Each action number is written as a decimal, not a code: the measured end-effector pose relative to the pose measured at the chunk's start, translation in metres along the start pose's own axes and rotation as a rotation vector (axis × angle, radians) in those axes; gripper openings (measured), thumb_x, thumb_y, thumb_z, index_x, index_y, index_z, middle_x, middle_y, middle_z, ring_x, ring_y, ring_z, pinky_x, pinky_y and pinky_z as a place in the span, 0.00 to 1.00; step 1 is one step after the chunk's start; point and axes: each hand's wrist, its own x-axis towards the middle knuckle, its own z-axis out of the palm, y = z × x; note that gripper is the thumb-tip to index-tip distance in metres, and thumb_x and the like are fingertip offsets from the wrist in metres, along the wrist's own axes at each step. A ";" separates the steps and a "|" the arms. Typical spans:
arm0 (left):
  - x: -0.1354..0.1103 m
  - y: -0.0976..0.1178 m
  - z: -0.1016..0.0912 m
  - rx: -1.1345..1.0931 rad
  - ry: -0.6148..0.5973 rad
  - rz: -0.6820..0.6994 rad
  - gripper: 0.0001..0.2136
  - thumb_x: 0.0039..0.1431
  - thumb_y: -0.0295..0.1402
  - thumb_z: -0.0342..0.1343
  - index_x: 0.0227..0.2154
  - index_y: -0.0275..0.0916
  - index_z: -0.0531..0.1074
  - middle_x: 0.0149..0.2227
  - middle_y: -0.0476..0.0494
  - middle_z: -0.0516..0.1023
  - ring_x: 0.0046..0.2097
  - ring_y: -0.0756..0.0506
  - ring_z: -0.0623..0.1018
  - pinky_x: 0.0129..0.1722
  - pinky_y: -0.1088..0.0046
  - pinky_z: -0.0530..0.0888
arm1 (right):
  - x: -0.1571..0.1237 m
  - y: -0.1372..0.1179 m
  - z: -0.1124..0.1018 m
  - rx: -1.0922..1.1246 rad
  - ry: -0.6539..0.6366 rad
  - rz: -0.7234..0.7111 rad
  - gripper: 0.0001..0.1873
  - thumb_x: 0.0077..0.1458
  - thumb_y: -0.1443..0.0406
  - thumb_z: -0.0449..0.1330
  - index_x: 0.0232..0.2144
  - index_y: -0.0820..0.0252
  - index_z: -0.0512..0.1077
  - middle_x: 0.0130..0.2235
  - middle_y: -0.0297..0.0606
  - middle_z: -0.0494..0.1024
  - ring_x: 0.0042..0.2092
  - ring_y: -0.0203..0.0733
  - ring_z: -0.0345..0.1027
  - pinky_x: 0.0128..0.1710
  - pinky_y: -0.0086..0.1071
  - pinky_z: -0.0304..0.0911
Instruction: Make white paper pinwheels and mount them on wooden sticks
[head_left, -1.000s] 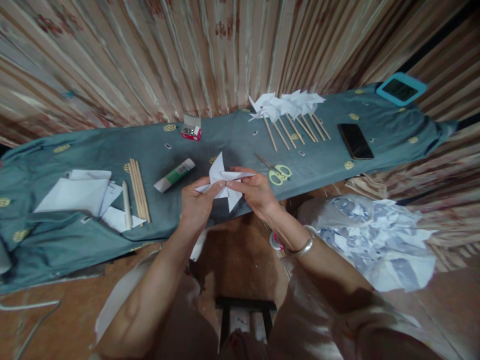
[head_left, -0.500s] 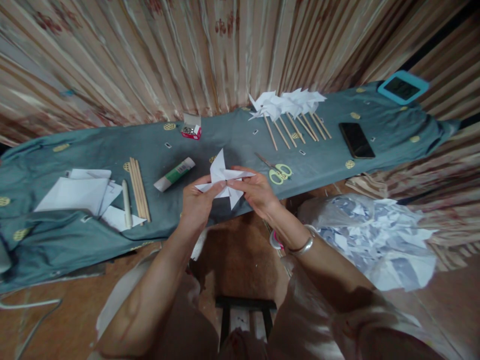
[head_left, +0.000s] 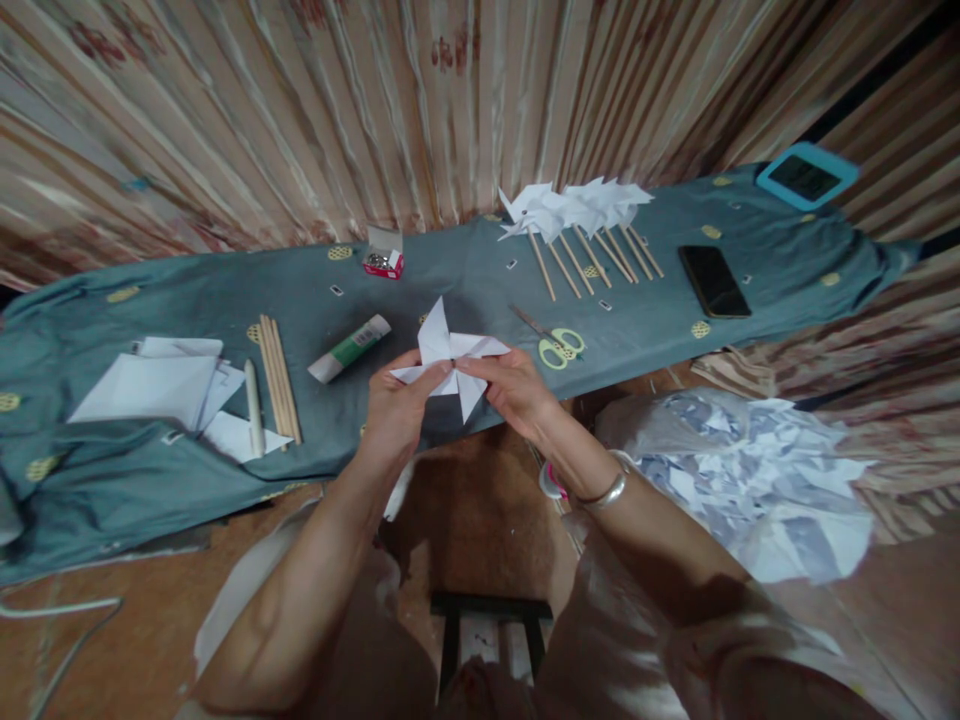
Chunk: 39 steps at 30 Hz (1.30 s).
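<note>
A white paper pinwheel (head_left: 438,338) is held up between my two hands over the table's front edge. My left hand (head_left: 397,405) grips its left side, thumb pressed near the centre. From the other side my right hand (head_left: 517,388) pinches it, with thumb and fingertips close to the small dark dot in the middle. The fingers behind the paper are partly hidden. Left of my hands lies a green and white tube (head_left: 349,348). To the right rest green-handled scissors (head_left: 555,343). Behind them is a small red box (head_left: 383,262) of metal pins.
Several finished pinwheels on sticks (head_left: 574,212) lie at the back right, near a phone (head_left: 714,281) and a blue clock (head_left: 807,176). At left are paper sheets (head_left: 150,388), a white pen-like tool (head_left: 254,410) and wooden sticks (head_left: 279,380). A bag of paper scraps (head_left: 750,470) sits low on the right.
Both hands keep hold of the pinwheel in nearly the same place. The fingers of my right hand have drawn in slightly behind the paper, and the pinwheel has shifted very little.
</note>
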 end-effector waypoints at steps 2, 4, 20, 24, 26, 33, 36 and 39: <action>0.000 0.000 0.001 -0.011 -0.003 -0.004 0.15 0.36 0.34 0.71 0.30 0.35 0.79 0.28 0.47 0.81 0.31 0.46 0.78 0.34 0.71 0.72 | 0.000 -0.001 0.001 0.002 -0.005 0.007 0.20 0.31 0.62 0.76 0.31 0.59 0.79 0.30 0.33 0.83 0.35 0.41 0.77 0.44 0.36 0.71; -0.001 0.001 0.001 -0.017 -0.007 -0.011 0.15 0.37 0.34 0.71 0.31 0.35 0.79 0.28 0.47 0.81 0.31 0.47 0.78 0.34 0.72 0.72 | -0.001 -0.001 0.002 0.004 -0.008 -0.002 0.20 0.30 0.62 0.76 0.30 0.58 0.79 0.29 0.32 0.83 0.34 0.41 0.77 0.44 0.37 0.71; 0.002 0.000 0.000 -0.010 0.026 0.007 0.15 0.36 0.35 0.72 0.29 0.35 0.79 0.26 0.49 0.80 0.26 0.50 0.75 0.31 0.74 0.70 | 0.000 0.003 0.002 -0.008 -0.038 -0.013 0.17 0.33 0.64 0.75 0.30 0.60 0.79 0.30 0.33 0.83 0.33 0.39 0.76 0.44 0.36 0.69; 0.002 0.000 0.000 -0.015 0.046 -0.004 0.16 0.35 0.35 0.72 0.30 0.35 0.79 0.26 0.50 0.80 0.26 0.51 0.74 0.31 0.75 0.70 | 0.001 0.005 0.002 -0.007 -0.031 -0.005 0.18 0.31 0.64 0.75 0.29 0.60 0.79 0.29 0.33 0.83 0.32 0.39 0.75 0.43 0.36 0.69; 0.001 0.000 -0.001 -0.006 0.055 -0.013 0.16 0.35 0.35 0.72 0.30 0.35 0.79 0.26 0.50 0.80 0.26 0.51 0.74 0.31 0.75 0.70 | 0.002 0.005 0.003 -0.005 -0.023 -0.004 0.18 0.31 0.64 0.75 0.30 0.60 0.79 0.29 0.32 0.83 0.32 0.38 0.75 0.41 0.34 0.69; 0.002 0.002 -0.006 -0.003 0.068 -0.023 0.16 0.33 0.35 0.72 0.28 0.35 0.79 0.26 0.49 0.80 0.26 0.51 0.74 0.30 0.75 0.70 | 0.003 0.005 0.004 -0.014 0.015 0.018 0.26 0.28 0.65 0.77 0.35 0.59 0.77 0.29 0.31 0.83 0.31 0.36 0.75 0.39 0.31 0.70; 0.003 0.002 -0.008 -0.003 0.067 -0.027 0.16 0.32 0.34 0.72 0.28 0.35 0.79 0.26 0.49 0.80 0.26 0.51 0.74 0.31 0.75 0.71 | 0.005 0.006 0.004 -0.002 0.046 0.035 0.29 0.25 0.66 0.78 0.35 0.59 0.76 0.28 0.30 0.83 0.29 0.36 0.75 0.37 0.31 0.70; 0.003 0.002 -0.011 0.007 0.062 -0.027 0.15 0.33 0.35 0.72 0.27 0.35 0.79 0.26 0.49 0.80 0.26 0.52 0.74 0.31 0.75 0.70 | 0.007 0.007 0.005 -0.017 0.054 0.050 0.29 0.25 0.65 0.78 0.35 0.58 0.76 0.28 0.31 0.83 0.29 0.37 0.76 0.35 0.32 0.70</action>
